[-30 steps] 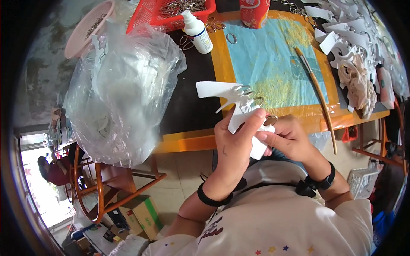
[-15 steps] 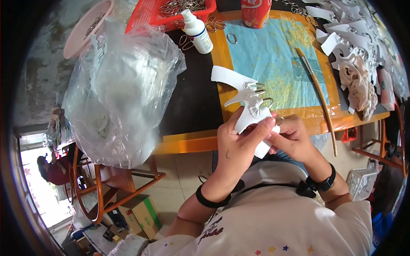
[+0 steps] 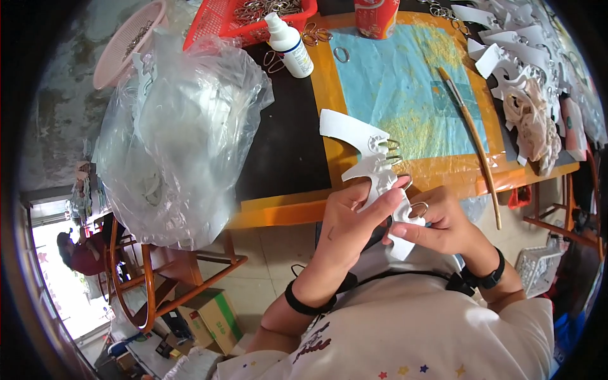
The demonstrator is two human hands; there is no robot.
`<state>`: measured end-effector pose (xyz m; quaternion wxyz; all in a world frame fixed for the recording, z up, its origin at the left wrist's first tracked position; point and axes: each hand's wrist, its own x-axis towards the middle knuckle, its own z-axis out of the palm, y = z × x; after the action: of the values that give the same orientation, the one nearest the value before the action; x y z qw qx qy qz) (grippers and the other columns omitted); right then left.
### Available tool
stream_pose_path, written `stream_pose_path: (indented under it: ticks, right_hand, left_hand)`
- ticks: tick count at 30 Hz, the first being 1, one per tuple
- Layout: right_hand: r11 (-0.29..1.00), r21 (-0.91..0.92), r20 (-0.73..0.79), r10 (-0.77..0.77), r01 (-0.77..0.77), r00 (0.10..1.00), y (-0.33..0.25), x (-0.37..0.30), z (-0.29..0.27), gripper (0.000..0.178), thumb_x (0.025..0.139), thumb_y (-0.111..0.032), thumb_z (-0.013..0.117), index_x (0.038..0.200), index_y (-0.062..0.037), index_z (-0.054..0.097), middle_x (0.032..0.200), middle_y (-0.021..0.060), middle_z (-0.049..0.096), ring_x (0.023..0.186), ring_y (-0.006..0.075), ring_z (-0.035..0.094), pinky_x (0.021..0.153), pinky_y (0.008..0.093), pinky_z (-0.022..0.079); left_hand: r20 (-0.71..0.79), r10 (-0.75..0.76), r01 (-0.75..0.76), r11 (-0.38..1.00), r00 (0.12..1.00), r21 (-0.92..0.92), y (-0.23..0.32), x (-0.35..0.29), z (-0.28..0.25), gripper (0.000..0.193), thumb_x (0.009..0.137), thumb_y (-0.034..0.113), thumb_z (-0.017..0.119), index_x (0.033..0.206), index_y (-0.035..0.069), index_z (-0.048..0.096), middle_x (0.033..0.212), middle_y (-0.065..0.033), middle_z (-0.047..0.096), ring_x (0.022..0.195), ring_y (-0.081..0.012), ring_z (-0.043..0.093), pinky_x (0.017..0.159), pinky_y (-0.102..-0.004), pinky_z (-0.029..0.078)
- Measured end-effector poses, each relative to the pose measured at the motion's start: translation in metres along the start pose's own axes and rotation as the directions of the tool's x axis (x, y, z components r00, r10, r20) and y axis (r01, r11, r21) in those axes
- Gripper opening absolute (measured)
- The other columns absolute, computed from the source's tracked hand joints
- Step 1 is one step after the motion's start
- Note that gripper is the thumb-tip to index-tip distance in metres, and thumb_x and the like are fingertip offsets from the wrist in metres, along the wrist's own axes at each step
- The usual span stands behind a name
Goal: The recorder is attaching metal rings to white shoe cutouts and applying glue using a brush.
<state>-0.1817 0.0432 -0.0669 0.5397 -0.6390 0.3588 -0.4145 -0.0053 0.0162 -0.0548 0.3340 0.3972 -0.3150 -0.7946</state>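
Observation:
A white curved strip with tabs is held between my two hands over the table's near edge. Several metal rings stick out from its right side. My left hand grips the strip's middle, thumb on top and fingers underneath. Lower down, my right hand pinches the near end between thumb and fingers, beside another metal ring. Parts of both hands' fingers are hidden behind the strip. Beyond them lies a blue sheet taped to the table and marked with yellowish residue.
A wooden brush lies right of centre. Strips with rings and crumpled cloth crowd the right. At the back stand a white bottle, a red can and a red basket. A large plastic bag fills the left.
The strip has come slightly nearer and to the right, and its surface is turned more toward me. My right hand's fingers have shifted, leaving the ring beside them more exposed.

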Motion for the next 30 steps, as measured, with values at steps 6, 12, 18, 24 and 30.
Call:
stream_pose_path:
  ticks: [6, 12, 18, 24, 30]
  right_hand:
    - [0.985, -0.146, -0.041, 0.088, -0.093, 0.995, -0.008, -0.005, -0.003, 0.018, 0.083, -0.016, 0.073, 0.089, 0.0003, 0.070, 0.079, 0.0122, 0.067, 0.071, 0.0192, 0.064, 0.063, 0.0300, 0.047]
    - [0.989, 0.120, -0.221, 0.117, -0.092, 0.968, -0.008, -0.005, 0.001, 0.020, 0.084, -0.013, 0.073, 0.091, 0.0046, 0.067, 0.086, 0.0097, 0.067, 0.072, 0.0134, 0.058, 0.071, 0.0280, 0.049]
    - [0.973, 0.201, -0.177, 0.154, -0.118, 0.972, -0.010, -0.001, 0.009, 0.010, 0.086, -0.006, 0.070, 0.089, 0.0037, 0.068, 0.079, 0.0061, 0.065, 0.069, 0.0099, 0.055, 0.065, 0.0260, 0.046]
    - [0.995, 0.101, -0.198, 0.032, -0.012, 0.980, -0.010, -0.001, 0.005, 0.009, 0.084, -0.006, 0.070, 0.085, 0.0029, 0.070, 0.065, 0.0076, 0.060, 0.062, 0.0124, 0.054, 0.060, 0.0266, 0.043]
    - [0.977, -0.213, -0.123, -0.020, -0.007, 0.992, -0.021, 0.005, -0.005, 0.008, 0.080, -0.008, 0.073, 0.080, -0.0001, 0.070, 0.066, 0.0112, 0.061, 0.057, 0.0242, 0.056, 0.054, 0.0304, 0.043]
  left_hand:
    - [-0.023, 0.348, -0.336, 0.918, 0.937, 0.210, -0.011, 0.000, 0.004, 0.030, 0.091, 0.022, 0.068, 0.103, -0.006, 0.068, 0.082, -0.0030, 0.062, 0.076, -0.0079, 0.057, 0.069, -0.0230, 0.045]
    - [0.006, 0.355, -0.336, 0.879, 0.935, 0.338, -0.007, -0.007, -0.002, 0.032, 0.095, 0.029, 0.061, 0.104, -0.001, 0.069, 0.093, -0.0077, 0.061, 0.089, -0.0131, 0.056, 0.081, -0.0276, 0.043]
    - [0.090, 0.364, -0.368, 0.836, 0.927, 0.407, 0.001, -0.007, 0.003, 0.025, 0.095, 0.019, 0.059, 0.103, -0.003, 0.068, 0.097, -0.0087, 0.068, 0.080, -0.0106, 0.057, 0.072, -0.0253, 0.045]
    - [0.114, 0.249, -0.270, 0.933, 0.962, 0.239, 0.001, -0.010, 0.002, 0.024, 0.094, 0.017, 0.061, 0.097, -0.006, 0.068, 0.100, -0.0084, 0.069, 0.083, -0.0081, 0.059, 0.073, -0.0235, 0.047]
    - [0.102, 0.217, -0.235, 0.942, 0.971, 0.239, 0.001, -0.007, -0.012, 0.015, 0.087, 0.004, 0.066, 0.097, -0.007, 0.065, 0.090, -0.0148, 0.070, 0.083, -0.0197, 0.068, 0.078, -0.0293, 0.052]
